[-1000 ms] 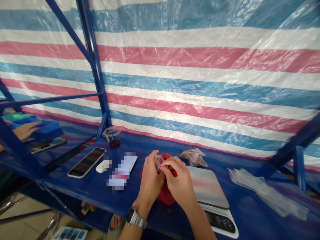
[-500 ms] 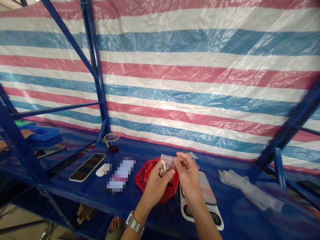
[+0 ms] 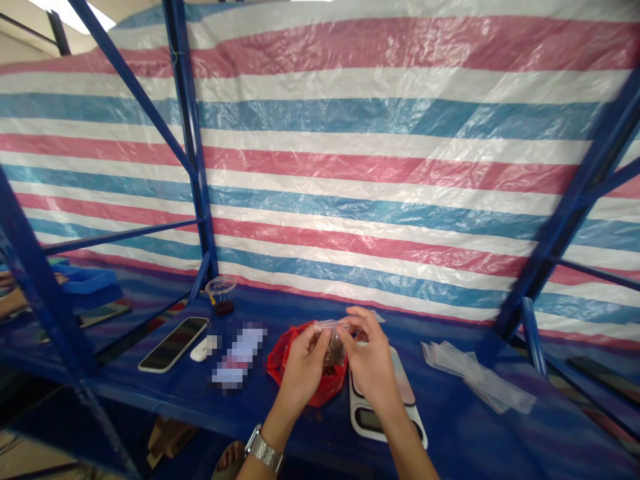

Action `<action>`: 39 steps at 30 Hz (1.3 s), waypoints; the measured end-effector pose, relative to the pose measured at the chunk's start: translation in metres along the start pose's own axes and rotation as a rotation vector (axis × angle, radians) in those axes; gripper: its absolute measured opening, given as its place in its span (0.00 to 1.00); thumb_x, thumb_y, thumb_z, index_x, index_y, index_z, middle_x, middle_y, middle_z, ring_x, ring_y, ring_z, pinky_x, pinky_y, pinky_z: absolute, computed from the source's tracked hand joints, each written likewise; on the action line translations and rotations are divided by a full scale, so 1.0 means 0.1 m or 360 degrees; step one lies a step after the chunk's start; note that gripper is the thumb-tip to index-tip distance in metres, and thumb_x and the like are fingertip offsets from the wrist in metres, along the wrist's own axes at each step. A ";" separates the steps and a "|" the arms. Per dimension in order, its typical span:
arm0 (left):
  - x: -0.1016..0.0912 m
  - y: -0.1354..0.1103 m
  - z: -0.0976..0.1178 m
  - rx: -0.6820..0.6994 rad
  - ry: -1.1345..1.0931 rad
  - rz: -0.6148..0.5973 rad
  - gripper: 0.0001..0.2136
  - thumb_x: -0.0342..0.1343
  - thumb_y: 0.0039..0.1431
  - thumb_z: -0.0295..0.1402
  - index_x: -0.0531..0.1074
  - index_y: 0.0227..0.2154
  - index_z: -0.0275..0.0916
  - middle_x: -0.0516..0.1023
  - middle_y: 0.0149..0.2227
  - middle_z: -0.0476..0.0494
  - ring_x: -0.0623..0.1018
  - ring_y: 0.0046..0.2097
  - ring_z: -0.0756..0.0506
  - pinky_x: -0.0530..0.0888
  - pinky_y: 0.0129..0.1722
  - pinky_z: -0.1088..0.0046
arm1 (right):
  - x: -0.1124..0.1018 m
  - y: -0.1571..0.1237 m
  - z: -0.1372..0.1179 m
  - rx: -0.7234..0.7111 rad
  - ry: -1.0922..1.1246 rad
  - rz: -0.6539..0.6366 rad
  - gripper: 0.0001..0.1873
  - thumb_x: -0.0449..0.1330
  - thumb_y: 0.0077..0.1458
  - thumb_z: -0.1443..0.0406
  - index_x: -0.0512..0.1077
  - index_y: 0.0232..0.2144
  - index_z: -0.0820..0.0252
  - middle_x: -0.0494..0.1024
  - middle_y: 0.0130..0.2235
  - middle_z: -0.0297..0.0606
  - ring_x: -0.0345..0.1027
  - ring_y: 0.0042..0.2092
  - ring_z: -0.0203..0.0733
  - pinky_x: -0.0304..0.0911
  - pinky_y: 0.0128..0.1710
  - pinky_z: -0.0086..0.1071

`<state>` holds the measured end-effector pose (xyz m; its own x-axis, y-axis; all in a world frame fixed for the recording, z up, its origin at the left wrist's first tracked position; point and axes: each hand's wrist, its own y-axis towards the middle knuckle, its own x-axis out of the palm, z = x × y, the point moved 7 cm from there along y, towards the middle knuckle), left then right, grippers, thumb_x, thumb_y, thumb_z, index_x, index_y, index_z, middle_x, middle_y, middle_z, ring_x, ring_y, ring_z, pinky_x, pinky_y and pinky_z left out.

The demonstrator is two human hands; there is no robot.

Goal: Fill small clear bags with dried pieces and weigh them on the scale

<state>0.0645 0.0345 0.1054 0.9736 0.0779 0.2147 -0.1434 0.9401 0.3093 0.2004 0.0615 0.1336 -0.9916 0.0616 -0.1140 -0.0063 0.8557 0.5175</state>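
Observation:
Both hands pinch a small clear zip bag (image 3: 334, 349) near its top edge, with dark contents showing inside. My left hand (image 3: 306, 360), with a metal-band watch on the wrist, grips its left side. My right hand (image 3: 369, 353) grips the right side, fingers curled. Below the hands lies an open red plastic bag (image 3: 285, 357) with dark bits in it. A white kitchen scale (image 3: 400, 393) sits partly under my right hand and forearm.
Several flat clear zip bags (image 3: 477, 377) lie at right. Left are a phone (image 3: 174, 345), a white mouse-like object (image 3: 201, 349), a blurred-out item (image 3: 240, 357) and a clear cup (image 3: 221, 297) with dark contents. Blue frame posts (image 3: 193, 147) flank the table; another person's arm (image 3: 15, 300) shows far left.
My left hand has shifted from holding the small bag's lower part to pinching its top edge alongside my right hand. The camera view has tilted up slightly.

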 end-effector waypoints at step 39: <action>-0.13 -0.31 -0.30 0.0590 0.1182 0.0232 0.11 0.52 0.71 0.34 0.80 0.46 0.44 0.83 0.47 0.42 0.81 0.51 0.42 0.77 0.55 0.61 | -0.83 0.10 1.01 0.0410 -0.0530 0.0243 0.21 0.61 0.52 0.56 0.77 0.45 0.59 0.84 0.39 0.45 0.77 0.37 0.52 0.70 0.41 0.44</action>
<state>0.0616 0.0140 0.0656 0.7862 0.5101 -0.3488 -0.1998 0.7439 0.6377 0.2957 0.1167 0.0623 -0.8827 0.3229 -0.3414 0.2110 0.9215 0.3261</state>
